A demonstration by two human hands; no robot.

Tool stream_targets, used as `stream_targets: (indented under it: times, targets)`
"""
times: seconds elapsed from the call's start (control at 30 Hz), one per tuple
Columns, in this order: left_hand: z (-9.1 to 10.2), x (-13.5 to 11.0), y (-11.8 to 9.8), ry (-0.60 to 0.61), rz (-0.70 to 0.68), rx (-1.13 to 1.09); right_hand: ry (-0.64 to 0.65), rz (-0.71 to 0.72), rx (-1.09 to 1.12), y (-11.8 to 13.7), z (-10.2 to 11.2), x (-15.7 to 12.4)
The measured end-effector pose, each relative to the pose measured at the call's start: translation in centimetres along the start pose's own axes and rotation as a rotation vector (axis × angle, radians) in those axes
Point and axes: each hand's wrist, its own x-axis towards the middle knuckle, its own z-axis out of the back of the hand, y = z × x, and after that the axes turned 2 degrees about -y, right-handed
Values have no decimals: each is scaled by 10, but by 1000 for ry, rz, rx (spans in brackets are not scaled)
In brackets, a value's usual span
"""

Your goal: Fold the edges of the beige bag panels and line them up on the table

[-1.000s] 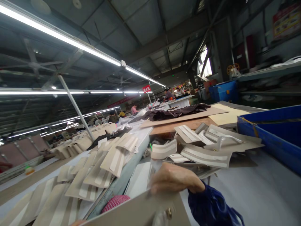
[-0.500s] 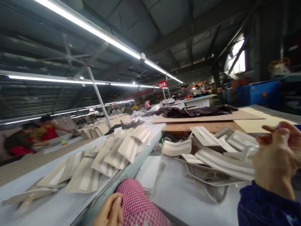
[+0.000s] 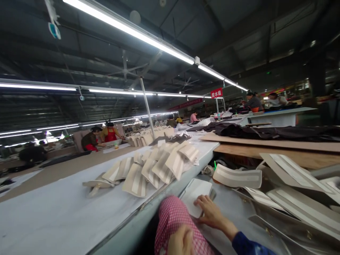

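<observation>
My right hand [image 3: 211,211], in a dark blue sleeve, rests its bent, spread fingers on the right edge of a stack of white sheets [image 3: 195,193]. Its thumb is apart from the fingers. At the bottom of the head view, my left hand [image 3: 181,241] hangs over a knee in pink-and-white checked cloth [image 3: 174,212]. The left fingers are curled together, and whatever may be inside them is hidden. Right of the stack lies a loose pile of beige-grey flap-shaped pieces [image 3: 237,176] with pale strips and small brass-coloured fittings.
On the white-covered table [image 3: 66,216] at left lies an overlapping row of beige flap pieces [image 3: 135,180]. A board [image 3: 255,143] with dark cloth [image 3: 278,132] stands behind the right pile. Co-workers [image 3: 110,134] in red aprons are at a far-left table. A pole [image 3: 147,106] rises mid-table.
My right hand has come from the far right, beside the pile, to the white sheets. The view has swung right to left, showing more left table. My left hand stays curled by the knee.
</observation>
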Motion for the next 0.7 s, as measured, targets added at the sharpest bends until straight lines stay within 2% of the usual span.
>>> stream_targets:
  times: [0.23, 0.37, 0.53, 0.6, 0.63, 0.7]
  targets:
    - [-5, 2, 2, -18, 46, -13, 70, 111, -21, -26, 7, -2]
    - [-7, 5, 9, -27, 61, -55, -40, 30, -15, -38, 4, 8]
    - [-16, 4, 18, -32, 37, -165, -168, -72, 102, -45, -14, 9]
    - [-13, 5, 22, -107, 24, -228, -196, -58, 178, -43, -21, 7]
    - [-8, 7, 24, -185, 14, -259, -220, -45, 219, -42, -22, 7]
    - [13, 13, 29, -424, -16, -305, -313, -35, 300, -40, -15, 6]
